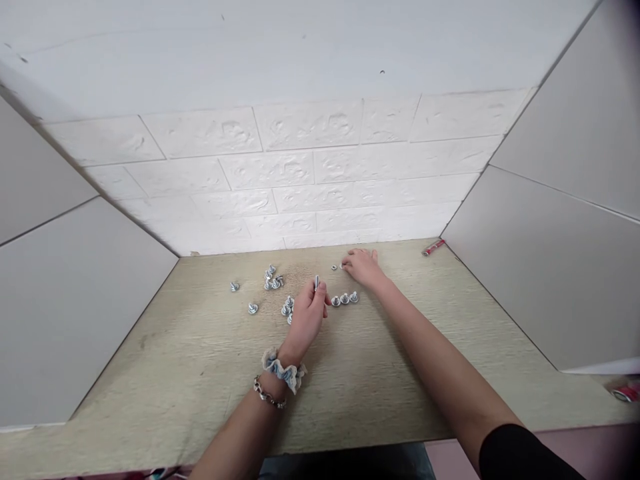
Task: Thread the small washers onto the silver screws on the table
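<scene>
My left hand [307,312] is closed round a metal bolt [317,283], whose threaded end points up between thumb and fingers. Farther back and to the right, my right hand [363,267] has its fingertips together at a small silver nut [342,266]; the fingers partly hide it. Just left of that lies another nut [334,267]. Three bolts with washers [345,299] stand in a row right of my left hand. More such bolts [286,309] sit close to its left side, partly covered by it.
Another cluster of bolts [273,283] lies at the back left, with single bolts [253,308] [235,287] apart from it. Grey panels flank the wooden board [200,373], and a white brick-pattern wall [295,197] closes the back. A red tube-shaped object [433,247] lies in the back right corner.
</scene>
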Available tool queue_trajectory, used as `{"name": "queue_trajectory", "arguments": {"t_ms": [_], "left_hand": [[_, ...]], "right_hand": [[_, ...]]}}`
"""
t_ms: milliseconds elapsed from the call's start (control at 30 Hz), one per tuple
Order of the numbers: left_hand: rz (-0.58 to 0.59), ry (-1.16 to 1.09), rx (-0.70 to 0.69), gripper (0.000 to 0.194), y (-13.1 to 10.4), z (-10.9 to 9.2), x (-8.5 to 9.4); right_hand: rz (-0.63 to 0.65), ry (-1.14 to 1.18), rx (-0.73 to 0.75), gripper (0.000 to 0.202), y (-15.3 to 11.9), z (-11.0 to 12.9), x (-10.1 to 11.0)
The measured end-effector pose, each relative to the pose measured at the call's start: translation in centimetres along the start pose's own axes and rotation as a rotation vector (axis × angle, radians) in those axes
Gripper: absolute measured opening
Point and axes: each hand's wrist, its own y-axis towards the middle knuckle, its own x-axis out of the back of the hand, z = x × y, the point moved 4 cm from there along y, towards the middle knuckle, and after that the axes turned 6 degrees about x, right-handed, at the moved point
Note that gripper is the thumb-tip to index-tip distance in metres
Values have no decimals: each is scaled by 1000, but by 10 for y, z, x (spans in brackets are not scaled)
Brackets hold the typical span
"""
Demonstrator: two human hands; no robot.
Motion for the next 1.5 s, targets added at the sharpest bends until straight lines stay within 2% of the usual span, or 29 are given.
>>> {"name": "queue_trajectory", "arguments": {"t_ms": [167, 300, 333, 433, 500, 667, 800, 967, 1167, 1500], "left_hand": [[6, 10, -8, 40, 0, 0, -1], [19, -27, 0, 37, 1, 1, -2], [29, -57, 16, 35, 2, 0, -2], [106, -197, 95, 31, 3, -2, -6], [165, -270, 122, 34, 4, -5, -8], [186, -264, 106, 30, 5, -7, -6], [179, -212, 117, 27, 5, -4, -6], [142, -105, 127, 23, 5, 0, -6], [103, -30, 127, 18, 6, 5, -3], [105, -112, 71, 20, 5, 0, -4]], "right_hand": [[-19, 44, -3, 8, 3, 3, 7], [-85, 108, 14, 11, -10, 15, 21], [-132, 148, 19, 11, -17, 21, 26], [-444, 504, 35, 9, -44, 38, 40], [-552, 625, 108, 8, -60, 53, 41], [-561, 579, 288, 9, -72, 74, 34], [-584, 519, 353, 12, -74, 74, 31], [-541, 431, 412, 15, -76, 74, 30], [-545, 436, 499, 14, -79, 78, 32], [-449, 486, 456, 9, -79, 79, 35]]}}
